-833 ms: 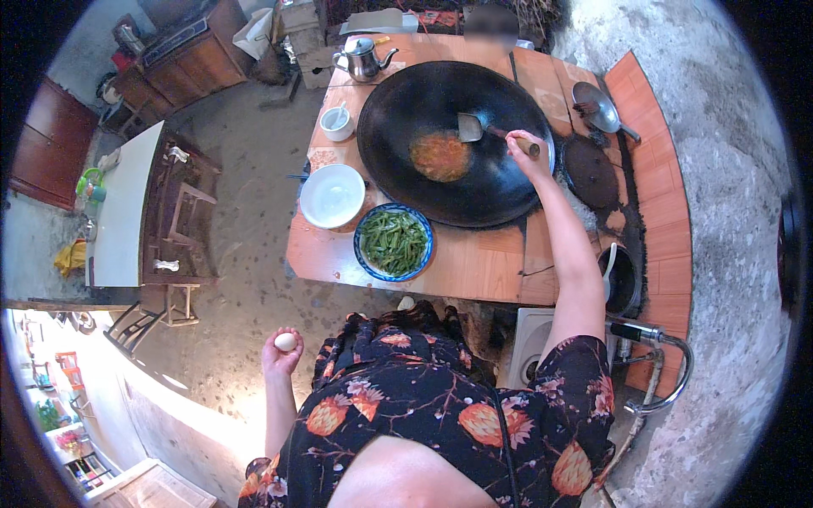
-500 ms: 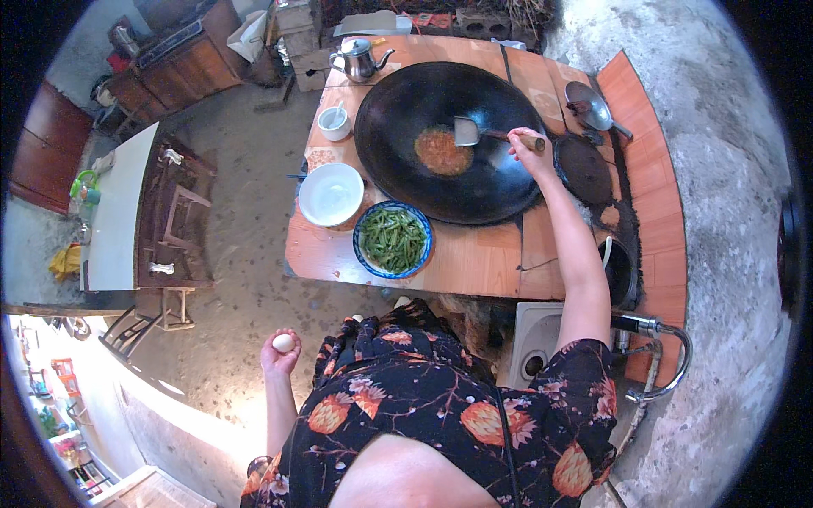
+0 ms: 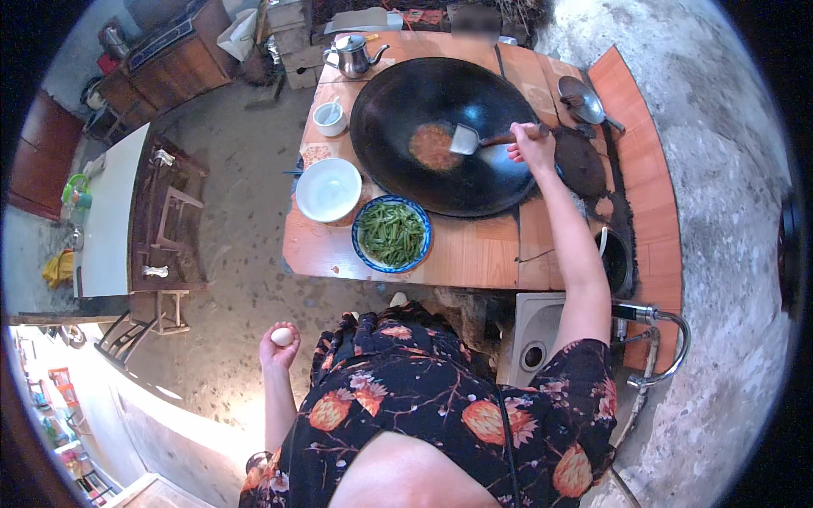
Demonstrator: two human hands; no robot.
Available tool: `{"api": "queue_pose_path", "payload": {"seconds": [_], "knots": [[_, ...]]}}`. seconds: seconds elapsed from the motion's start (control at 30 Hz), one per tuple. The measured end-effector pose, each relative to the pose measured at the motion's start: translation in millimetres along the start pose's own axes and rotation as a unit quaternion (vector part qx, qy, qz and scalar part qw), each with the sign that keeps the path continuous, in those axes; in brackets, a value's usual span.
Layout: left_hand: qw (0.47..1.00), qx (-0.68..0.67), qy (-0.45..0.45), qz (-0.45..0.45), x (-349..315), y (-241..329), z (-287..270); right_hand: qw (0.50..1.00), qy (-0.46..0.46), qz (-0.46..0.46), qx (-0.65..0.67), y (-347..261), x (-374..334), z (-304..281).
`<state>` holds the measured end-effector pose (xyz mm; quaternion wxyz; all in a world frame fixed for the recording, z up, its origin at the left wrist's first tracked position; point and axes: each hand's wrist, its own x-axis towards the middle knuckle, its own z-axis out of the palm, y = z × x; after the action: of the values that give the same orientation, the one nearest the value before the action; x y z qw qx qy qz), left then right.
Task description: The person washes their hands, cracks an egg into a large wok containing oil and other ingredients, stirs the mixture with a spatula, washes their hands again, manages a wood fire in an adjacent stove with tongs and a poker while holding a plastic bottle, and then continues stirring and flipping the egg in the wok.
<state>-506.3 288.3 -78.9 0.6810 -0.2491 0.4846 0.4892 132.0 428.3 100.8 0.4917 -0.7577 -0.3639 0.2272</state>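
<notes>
My right hand [image 3: 531, 149] is closed round the wooden handle of a spatula [image 3: 465, 140], whose flat metal blade is at the edge of a reddish-orange food mixture [image 3: 434, 147]. That mixture lies at the bottom of a large black wok [image 3: 398, 93] set into the stove top. Away from the table, at my left side, my left hand [image 3: 279, 349] has its fingers curled round a whole pale egg [image 3: 282, 337]. Cut green beans fill a blue-rimmed bowl [image 3: 391, 234] in front of the wok. Left of it stands a larger white bowl [image 3: 329, 190].
Farther back are a small white cup [image 3: 330, 119] with a spoon and a metal teapot [image 3: 352, 57]. A ladle [image 3: 584, 100] rests right of the wok, near a dark round lid [image 3: 580, 162]. A sink [image 3: 542, 317] and curved tap [image 3: 679, 339] are at near right.
The spatula has turned and its blade has lowered to the food's right edge. My right hand has shifted slightly. My left hand still holds the egg.
</notes>
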Motion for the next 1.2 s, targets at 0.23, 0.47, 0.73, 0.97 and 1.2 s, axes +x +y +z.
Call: {"api": "queue_pose_path", "payload": {"seconds": [0.23, 0.47, 0.73, 0.97, 1.2], "knots": [[1.0, -0.012, 0.006, -0.022, 12, 7, -1, 0.988, 0.042, 0.147, -0.01, -27, 7, -18], [1.0, -0.017, 0.002, -0.014, 9, 12, -4, 0.981, 0.099, 0.127, 0.111, 6, 4, 29], [0.999, -0.049, 0.022, 0.003, 4, 19, -14, 0.998, 0.052, 0.023, 0.024, 4, 24, 5], [0.999, -0.032, 0.011, 0.004, 4, 15, -7, 0.998, 0.019, 0.031, 0.051, 34, 28, 21], [1.0, -0.024, 0.003, 0.008, 4, 19, -7, 0.995, -0.013, 0.006, 0.096, 36, 29, 25]]}}
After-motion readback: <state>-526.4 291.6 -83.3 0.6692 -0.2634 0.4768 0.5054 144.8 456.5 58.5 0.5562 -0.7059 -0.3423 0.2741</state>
